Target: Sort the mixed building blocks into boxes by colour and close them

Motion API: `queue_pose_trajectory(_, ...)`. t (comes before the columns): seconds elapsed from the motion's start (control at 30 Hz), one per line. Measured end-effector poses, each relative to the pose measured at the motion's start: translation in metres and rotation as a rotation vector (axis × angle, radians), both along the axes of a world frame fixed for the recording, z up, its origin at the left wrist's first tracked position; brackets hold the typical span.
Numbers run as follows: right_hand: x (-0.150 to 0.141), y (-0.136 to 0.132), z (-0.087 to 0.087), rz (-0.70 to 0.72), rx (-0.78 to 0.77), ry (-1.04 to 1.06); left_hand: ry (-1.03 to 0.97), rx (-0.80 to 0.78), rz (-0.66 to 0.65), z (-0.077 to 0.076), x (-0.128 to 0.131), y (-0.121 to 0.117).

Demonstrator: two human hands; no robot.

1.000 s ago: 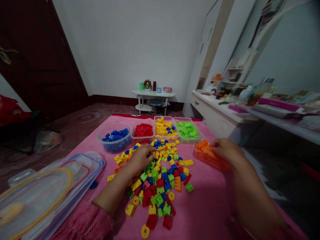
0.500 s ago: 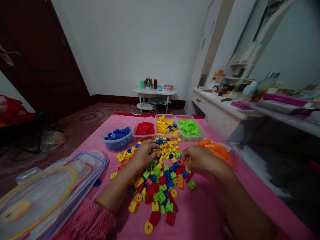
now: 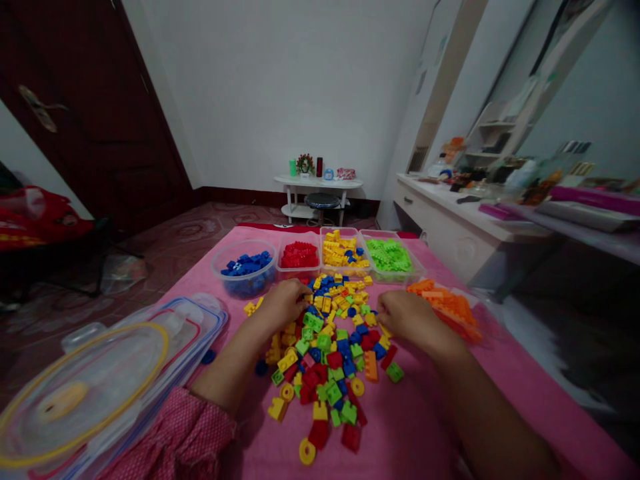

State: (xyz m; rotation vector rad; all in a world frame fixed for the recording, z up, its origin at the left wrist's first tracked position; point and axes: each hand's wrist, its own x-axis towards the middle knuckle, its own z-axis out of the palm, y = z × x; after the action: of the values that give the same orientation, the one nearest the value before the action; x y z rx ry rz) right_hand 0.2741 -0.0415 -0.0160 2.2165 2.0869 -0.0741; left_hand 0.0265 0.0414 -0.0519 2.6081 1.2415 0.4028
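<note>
A loose pile of toy building bricks [image 3: 323, 343] in yellow, green, blue, red and orange spreads over a pink cloth [image 3: 400, 420]. At the pile's left side, my left hand [image 3: 286, 305] is closed, fingertips bent down among yellow and blue bricks; whatever it grips is hidden. On the right edge of the heap, my right hand [image 3: 406, 319] is curled shut with its fingers turned inward. A yellow piece [image 3: 385, 330] shows just under it, and I cannot make out what lies inside the fingers.
Behind the pile stand a round tub of blue bricks [image 3: 247, 265] and boxes of red [image 3: 299, 257], yellow [image 3: 343, 250] and green bricks [image 3: 390, 257]. Orange bricks [image 3: 445, 303] fill a container at right. Clear lids [image 3: 125, 373] are stacked at left.
The view has swung slightly left, so everything sits further right. My left hand's fingers have drawn together over the pile. My right hand's fingers have curled further out of sight.
</note>
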Motion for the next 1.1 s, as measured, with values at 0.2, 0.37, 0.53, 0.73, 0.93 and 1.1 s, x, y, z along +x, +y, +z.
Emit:
queue_pose_trajectory(0.2,-0.026,0.007,-0.014,0.198,0.313,0.351,-0.065,-0.012,0.073,-0.002,0.003,0.001)
queue_pose_trajectory(0.37,-0.045,0.013,-0.031,0.188,0.407,0.802,-0.379,-0.166,0.069,0.004,0.006,0.0)
queue_pose_trajectory(0.53,-0.051,0.008,-0.024,0.076,0.178,1.337,-0.738,-0.646,-0.048,0.011,0.012,-0.006)
queue_pose_trajectory(0.73,-0.06,0.003,-0.017,0.105,0.044,1.36,-0.796,-0.805,-0.098,0.009,0.02,-0.014)
queue_pose_trajectory(0.93,-0.06,0.004,-0.02,0.025,-0.027,1.447,-0.774,-0.741,-0.194,0.005,0.026,-0.019)
queue_pose_trajectory(1.1,-0.049,0.012,-0.019,-0.035,-0.065,1.497,-0.864,-0.706,-0.056,0.008,0.027,-0.016)
